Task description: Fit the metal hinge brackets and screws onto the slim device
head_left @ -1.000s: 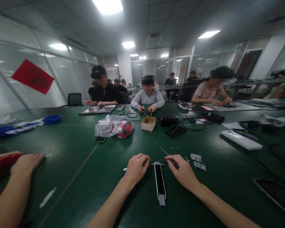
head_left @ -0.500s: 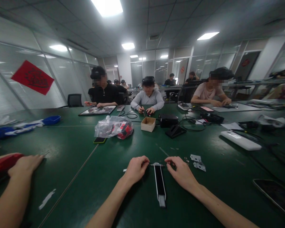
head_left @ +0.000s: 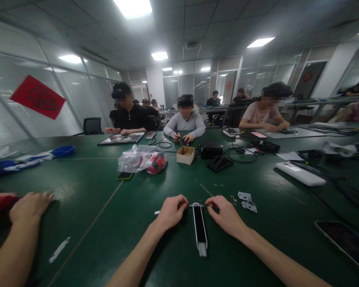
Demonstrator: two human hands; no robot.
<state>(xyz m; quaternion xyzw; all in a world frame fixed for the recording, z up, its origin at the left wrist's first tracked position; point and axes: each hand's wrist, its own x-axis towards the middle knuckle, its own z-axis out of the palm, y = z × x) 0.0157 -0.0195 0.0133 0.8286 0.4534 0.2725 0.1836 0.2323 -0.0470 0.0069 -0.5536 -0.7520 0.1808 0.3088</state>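
So, the long black-and-white gadget (head_left: 200, 227) is laid on the green table (head_left: 125, 227) right between the two hands — its far end sits level with the fingertips, and the rest is stretched back between the forearms toward the wearer. A thin metal bar (head_left: 192, 205) is set crosswise at that far end. Its one end is pinched by the left hand (head_left: 172, 211), the other by the right hand (head_left: 223, 210), fingers bunched up narrow on both. A few small rings (head_left: 234, 200) are scattered just beside the right hand, with two metal plates (head_left: 249, 206) a bit farther out. A small white scrap (head_left: 157, 212) can be spotted near the left hand — what it is can't really be told.
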